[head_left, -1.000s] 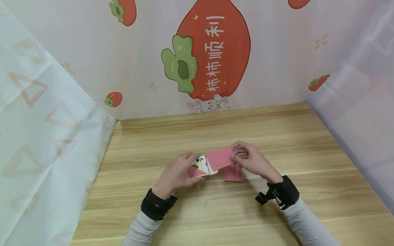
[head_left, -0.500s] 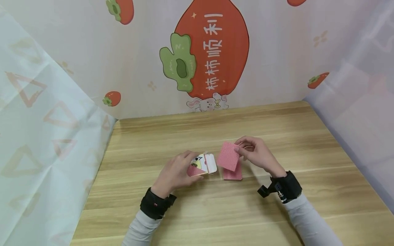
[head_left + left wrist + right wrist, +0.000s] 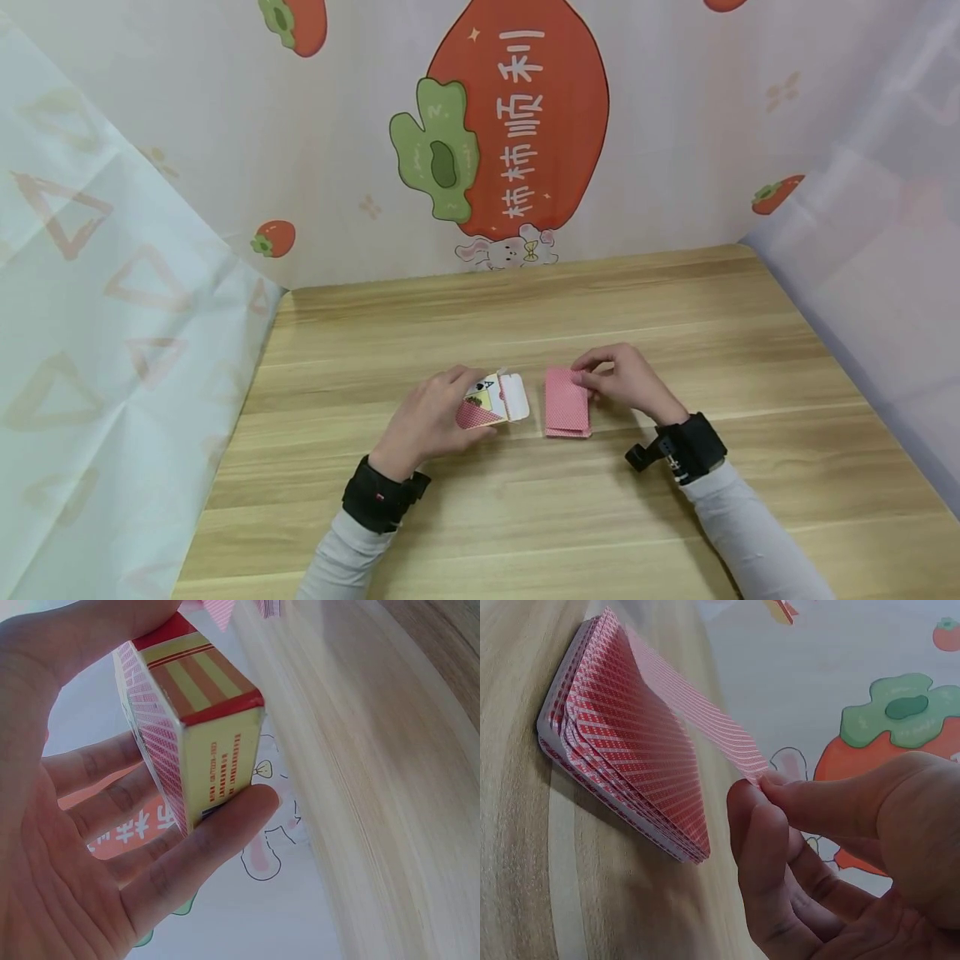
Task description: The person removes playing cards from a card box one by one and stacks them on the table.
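Observation:
My left hand [image 3: 427, 421] grips a red-and-cream card box [image 3: 480, 404] by its sides. An ace is printed on the box, and its white flap [image 3: 516, 397] stands out toward the right. In the left wrist view the fingers and thumb press on the edges of the box [image 3: 217, 750]. To the right, my right hand [image 3: 630, 383] pinches a corner of a red-backed playing card [image 3: 712, 716] between thumb and fingertips. That card slants over a face-down deck of playing cards [image 3: 630, 742] on the table, one end meeting the deck's far edge. The deck's edges are slightly uneven.
The wooden table [image 3: 480, 517] carries the deck. A white printed backdrop [image 3: 337, 167] rises behind it, and pale cloth sheets [image 3: 112, 333] hang at both sides. Black camera straps [image 3: 693, 450] wrap both wrists.
My right hand has carried cards from beside the box's flap rightward and down to the deck, where they now line up with it. The left hand and box have barely moved.

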The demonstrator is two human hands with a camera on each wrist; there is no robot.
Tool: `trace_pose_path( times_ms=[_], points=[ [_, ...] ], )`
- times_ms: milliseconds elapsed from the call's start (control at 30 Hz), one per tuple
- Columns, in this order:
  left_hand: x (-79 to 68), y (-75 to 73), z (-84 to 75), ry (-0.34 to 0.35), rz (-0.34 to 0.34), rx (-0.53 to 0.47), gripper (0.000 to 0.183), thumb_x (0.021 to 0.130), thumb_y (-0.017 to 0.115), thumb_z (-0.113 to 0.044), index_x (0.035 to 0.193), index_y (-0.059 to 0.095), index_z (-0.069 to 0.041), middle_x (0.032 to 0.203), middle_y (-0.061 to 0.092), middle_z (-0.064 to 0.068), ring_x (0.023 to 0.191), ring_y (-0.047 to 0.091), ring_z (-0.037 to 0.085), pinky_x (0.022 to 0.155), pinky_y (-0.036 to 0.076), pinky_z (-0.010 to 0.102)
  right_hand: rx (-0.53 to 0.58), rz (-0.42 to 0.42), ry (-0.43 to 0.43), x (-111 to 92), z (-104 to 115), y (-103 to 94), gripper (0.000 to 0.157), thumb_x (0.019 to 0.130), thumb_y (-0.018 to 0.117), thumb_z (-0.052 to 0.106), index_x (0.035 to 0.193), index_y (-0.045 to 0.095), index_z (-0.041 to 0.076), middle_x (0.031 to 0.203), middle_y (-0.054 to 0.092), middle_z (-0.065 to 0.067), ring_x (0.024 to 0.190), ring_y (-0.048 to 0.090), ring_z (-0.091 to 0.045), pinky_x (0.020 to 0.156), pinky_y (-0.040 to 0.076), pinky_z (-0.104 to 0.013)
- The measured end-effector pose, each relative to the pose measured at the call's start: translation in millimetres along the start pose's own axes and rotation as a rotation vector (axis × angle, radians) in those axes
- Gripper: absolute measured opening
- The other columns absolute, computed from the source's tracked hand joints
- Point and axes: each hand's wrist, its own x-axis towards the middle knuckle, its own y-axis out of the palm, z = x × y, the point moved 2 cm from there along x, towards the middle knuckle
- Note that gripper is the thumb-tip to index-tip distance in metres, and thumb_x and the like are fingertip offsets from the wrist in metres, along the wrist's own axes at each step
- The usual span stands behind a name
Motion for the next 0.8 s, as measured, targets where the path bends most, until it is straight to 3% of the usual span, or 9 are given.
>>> trace_pose_path(
  times_ms=[200, 333, 500, 800],
  points=[
    [0.2, 0.0, 0.2, -0.004, 0.005, 0.012, 0.075, 0.070, 0.089, -0.045, 0.132, 0.058, -0.017, 0.118, 0.067, 0.002, 0.096, 0.064, 0.014, 0.080, 0.055, 0.033, -0.035, 0.008, 0.011, 1, -3, 3.0, 0.012, 0.090, 0.075, 0.015, 0.101, 0.076, 0.009, 0.095, 0.068, -0.011, 0.063, 0.069, -0.023, 0.056, 0.055, -0.037],
    [0.1, 0.4, 0.1, -0.008, 0.009, 0.014, 0.075, 0.070, 0.088, -0.045, 0.132, 0.058, -0.017, 0.118, 0.067, 0.002, 0.096, 0.064, 0.015, 0.080, 0.055, 0.033, -0.172, -0.028, -0.052, 3, -3, 5.9, 0.009, 0.088, 0.077, 0.014, 0.097, 0.076, 0.012, 0.092, 0.069, -0.005, 0.067, 0.064, -0.015, 0.058, 0.052, -0.029],
    [-0.6, 1.4, 0.6, -0.005, 0.008, 0.004, 0.075, 0.069, 0.089, -0.044, 0.132, 0.058, -0.016, 0.119, 0.067, 0.004, 0.098, 0.065, 0.016, 0.081, 0.055, 0.034, -0.323, -0.076, -0.132, 4, -1, 11.8, 0.007, 0.085, 0.080, 0.013, 0.092, 0.076, 0.014, 0.086, 0.067, 0.001, 0.072, 0.058, -0.014, 0.061, 0.049, -0.029],
    [-0.3, 2.3, -0.5, -0.007, 0.016, -0.003, 0.076, 0.070, 0.090, -0.043, 0.132, 0.059, -0.014, 0.122, 0.067, 0.007, 0.102, 0.066, 0.019, 0.083, 0.055, 0.036, -0.359, -0.088, -0.110, 3, -1, 18.7, 0.009, 0.085, 0.080, 0.010, 0.093, 0.076, 0.012, 0.087, 0.065, 0.000, 0.075, 0.058, -0.015, 0.063, 0.049, -0.029]
  ],
)
